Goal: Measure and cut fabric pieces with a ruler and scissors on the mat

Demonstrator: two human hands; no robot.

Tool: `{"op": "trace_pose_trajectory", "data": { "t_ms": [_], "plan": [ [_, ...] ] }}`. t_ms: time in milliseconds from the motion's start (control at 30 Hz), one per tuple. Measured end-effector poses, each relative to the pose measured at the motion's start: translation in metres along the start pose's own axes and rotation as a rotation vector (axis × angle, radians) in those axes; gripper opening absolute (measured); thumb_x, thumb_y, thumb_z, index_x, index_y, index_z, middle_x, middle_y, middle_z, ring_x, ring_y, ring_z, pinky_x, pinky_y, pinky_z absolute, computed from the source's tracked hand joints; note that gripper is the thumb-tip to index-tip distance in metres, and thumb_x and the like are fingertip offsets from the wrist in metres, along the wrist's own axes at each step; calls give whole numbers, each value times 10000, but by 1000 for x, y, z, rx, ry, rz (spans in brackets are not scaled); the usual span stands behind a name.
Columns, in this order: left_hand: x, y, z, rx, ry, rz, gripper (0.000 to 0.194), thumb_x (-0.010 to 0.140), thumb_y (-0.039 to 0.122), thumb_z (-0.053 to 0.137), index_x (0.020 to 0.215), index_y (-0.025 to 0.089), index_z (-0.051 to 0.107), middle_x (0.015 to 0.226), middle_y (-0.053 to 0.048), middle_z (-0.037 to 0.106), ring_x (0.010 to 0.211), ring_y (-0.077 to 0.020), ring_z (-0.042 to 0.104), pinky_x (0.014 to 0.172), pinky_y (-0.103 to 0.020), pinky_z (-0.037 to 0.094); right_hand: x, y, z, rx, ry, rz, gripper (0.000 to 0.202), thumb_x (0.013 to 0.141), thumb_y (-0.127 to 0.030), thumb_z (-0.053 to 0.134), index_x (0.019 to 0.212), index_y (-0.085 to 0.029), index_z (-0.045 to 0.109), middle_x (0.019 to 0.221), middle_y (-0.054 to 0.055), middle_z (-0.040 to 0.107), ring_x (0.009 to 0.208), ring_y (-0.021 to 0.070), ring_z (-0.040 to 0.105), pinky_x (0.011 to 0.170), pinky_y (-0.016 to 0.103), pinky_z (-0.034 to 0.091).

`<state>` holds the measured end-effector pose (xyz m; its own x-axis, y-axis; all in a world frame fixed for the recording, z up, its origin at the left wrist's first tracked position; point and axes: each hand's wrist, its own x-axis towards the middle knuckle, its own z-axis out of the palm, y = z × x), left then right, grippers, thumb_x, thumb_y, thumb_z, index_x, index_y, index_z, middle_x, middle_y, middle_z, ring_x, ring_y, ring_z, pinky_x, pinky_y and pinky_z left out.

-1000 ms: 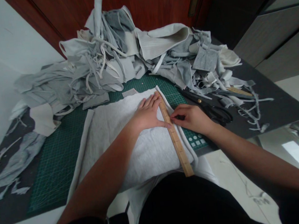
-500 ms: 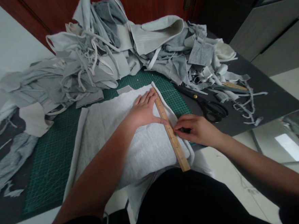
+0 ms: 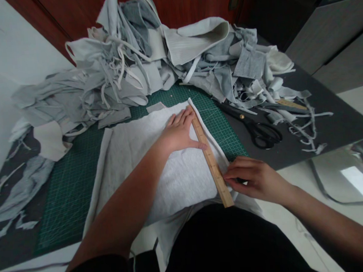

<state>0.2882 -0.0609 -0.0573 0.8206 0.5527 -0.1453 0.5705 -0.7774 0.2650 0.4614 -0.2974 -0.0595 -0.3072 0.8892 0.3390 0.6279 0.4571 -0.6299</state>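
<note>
A light grey piece of fabric (image 3: 184, 173) lies spread over the green cutting mat, its near edge hanging toward my lap. Along its right side runs a wooden ruler (image 3: 214, 167), slanting toward me. My left hand (image 3: 179, 134) rests flat with fingers apart, its fingertips and thumb touching the ruler. Beside the ruler's lower right edge, my right hand (image 3: 254, 176) is closed in a pinch at the fabric's border. Whatever sits between those fingertips is hidden. Black scissors (image 3: 255, 128) lie to the right, beyond my right hand.
A large heap of grey and white fabric scraps (image 3: 118, 82) spans the back of the table. Green cutting mat (image 3: 65, 194) shows at left. Thin strips (image 3: 308, 123) lie at right, near the dark table's edge (image 3: 350, 143). A wooden door (image 3: 191, 2) stands behind.
My right hand has slid along the ruler toward me, nearer its lower end. My left hand stays on the ruler. The whole view has shifted slightly.
</note>
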Motion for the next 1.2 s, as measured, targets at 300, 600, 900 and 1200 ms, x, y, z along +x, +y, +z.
{"op": "trace_pose_trajectory", "data": {
  "t_ms": [300,600,900,1200],
  "plan": [
    [-1,0,1,-2,14,6,1380,633,911,646,1664,142,147,1758,-169,79,1622,-387,79,1316,-532,56,-7,0,2,7,17,-22,160,948,-152,670,1076,-225,733,883,66,737,784,210,655,700,371,546],
    [-2,-2,2,-14,49,35,1339,653,899,636,1660,149,170,1755,-180,86,1615,-410,99,1308,-552,71,-1,-2,-6,72,67,-32,181,931,-137,687,1062,-240,758,857,49,743,773,192,674,698,348,554],
    [-2,-3,0,-17,61,34,1366,607,915,667,1638,141,217,1741,-225,122,1608,-408,146,1293,-570,106,76,52,-7,-112,180,90,88,931,-210,687,893,-184,762,857,66,731,805,197,696,738,327,563],
    [-1,-4,2,-15,59,35,1331,647,870,673,1649,140,189,1746,-201,131,1615,-391,125,1303,-547,89,81,39,-5,-105,217,51,38,918,-223,675,893,-214,703,907,66,727,897,226,688,832,367,545]
  ]
}}
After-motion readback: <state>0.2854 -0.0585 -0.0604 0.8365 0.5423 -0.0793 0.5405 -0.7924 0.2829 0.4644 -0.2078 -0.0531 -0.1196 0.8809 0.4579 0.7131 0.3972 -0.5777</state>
